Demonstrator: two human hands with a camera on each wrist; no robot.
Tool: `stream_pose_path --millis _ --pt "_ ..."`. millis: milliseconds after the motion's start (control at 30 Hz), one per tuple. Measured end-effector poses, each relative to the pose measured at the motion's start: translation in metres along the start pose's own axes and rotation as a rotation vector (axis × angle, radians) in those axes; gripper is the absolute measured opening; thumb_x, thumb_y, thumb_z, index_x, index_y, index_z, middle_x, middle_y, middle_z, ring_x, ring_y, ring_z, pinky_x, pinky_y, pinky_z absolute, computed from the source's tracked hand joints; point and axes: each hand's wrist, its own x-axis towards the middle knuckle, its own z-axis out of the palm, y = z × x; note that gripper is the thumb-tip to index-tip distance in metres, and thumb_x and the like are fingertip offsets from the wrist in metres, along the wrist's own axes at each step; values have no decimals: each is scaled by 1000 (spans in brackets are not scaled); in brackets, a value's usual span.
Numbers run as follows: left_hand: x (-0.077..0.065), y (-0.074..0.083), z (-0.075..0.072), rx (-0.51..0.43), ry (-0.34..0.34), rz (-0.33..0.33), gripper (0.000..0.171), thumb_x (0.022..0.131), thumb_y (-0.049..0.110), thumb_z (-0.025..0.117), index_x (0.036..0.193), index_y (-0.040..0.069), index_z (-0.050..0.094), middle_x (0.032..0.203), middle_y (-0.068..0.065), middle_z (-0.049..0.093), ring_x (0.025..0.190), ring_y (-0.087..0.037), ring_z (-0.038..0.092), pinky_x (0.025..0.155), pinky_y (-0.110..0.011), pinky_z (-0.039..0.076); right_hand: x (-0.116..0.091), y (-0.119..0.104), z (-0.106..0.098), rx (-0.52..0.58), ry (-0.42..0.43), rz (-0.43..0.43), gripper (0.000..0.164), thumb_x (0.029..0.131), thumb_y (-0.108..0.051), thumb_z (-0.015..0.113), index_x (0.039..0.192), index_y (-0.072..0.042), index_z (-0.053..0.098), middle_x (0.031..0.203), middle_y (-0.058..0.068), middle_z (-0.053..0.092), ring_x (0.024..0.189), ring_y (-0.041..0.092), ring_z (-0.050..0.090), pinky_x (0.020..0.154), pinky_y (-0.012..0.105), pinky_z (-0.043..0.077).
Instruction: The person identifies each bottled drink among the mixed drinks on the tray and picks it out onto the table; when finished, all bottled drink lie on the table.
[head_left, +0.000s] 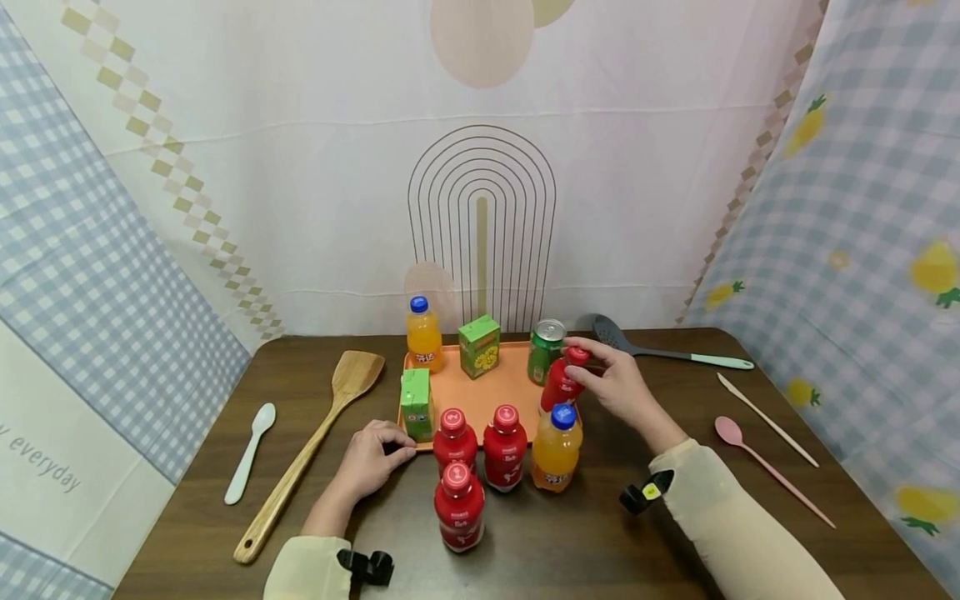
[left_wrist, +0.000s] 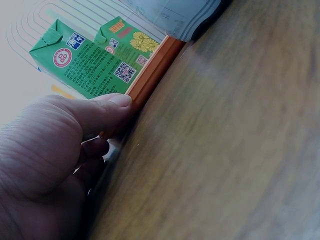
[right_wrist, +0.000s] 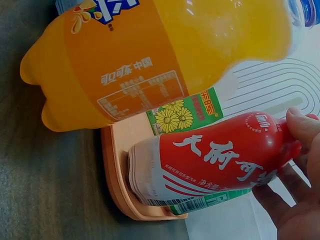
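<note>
My right hand [head_left: 624,390] holds a red drink bottle [head_left: 558,387] by its cap and neck, slightly tilted. In the right wrist view the bottle's base [right_wrist: 142,172] is at a corner of the orange tray [right_wrist: 116,175]; whether it touches the tray I cannot tell. My left hand [head_left: 369,458] pinches the front left corner of the tray [head_left: 487,396], thumb on the rim [left_wrist: 145,82] and fingers curled below. On the tray are an orange soda bottle [head_left: 424,337], two green drink cartons [head_left: 478,346] and a green can [head_left: 542,357].
Three red bottles [head_left: 460,512] and another orange soda bottle [head_left: 557,457] stand in front of the tray. A wooden spatula [head_left: 322,433] and white spoon [head_left: 250,454] lie left. Right are a slotted turner [head_left: 660,352], a pale stick-like utensil [head_left: 768,419] and a pink spoon [head_left: 772,471].
</note>
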Motion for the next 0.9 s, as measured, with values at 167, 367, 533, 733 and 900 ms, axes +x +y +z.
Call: stream_pose_path --millis 167,367,533,733,900 --pt "0 1 0 0 0 -5 15 77 15 81 77 27 74 81 19 62 90 -12 57 84 -39 44 -3 0 1 -6 33 -15 45 89 -25 70 132 -13 58 122 7 61 106 26 61 84 36 53" --pt "0 1 0 -4 -2 -8 14 77 14 81 77 27 74 80 19 62 90 -12 57 84 -39 44 -4 2 1 -2 53 -17 45 90 -25 68 132 -14 58 123 6 62 108 25 61 85 34 53" --pt "0 0 0 0 0 -1 15 77 14 81 76 27 74 80 19 62 90 -11 57 84 -39 45 -7 -2 1 15 97 -4 43 90 -20 68 131 -11 58 122 8 64 107 26 61 84 25 51" --pt "0 0 0 -5 -2 -10 14 77 14 81 76 26 74 81 18 62 91 -12 57 85 -40 44 -18 -44 -5 11 159 -13 39 90 -8 68 128 -5 60 119 16 65 104 18 62 83 19 50" --pt "0 1 -1 6 -10 -3 9 79 16 80 77 23 75 82 17 62 92 -14 57 85 -40 44 -24 -55 -13 62 190 -54 40 88 -5 68 127 -3 60 117 20 65 99 5 62 81 19 51"
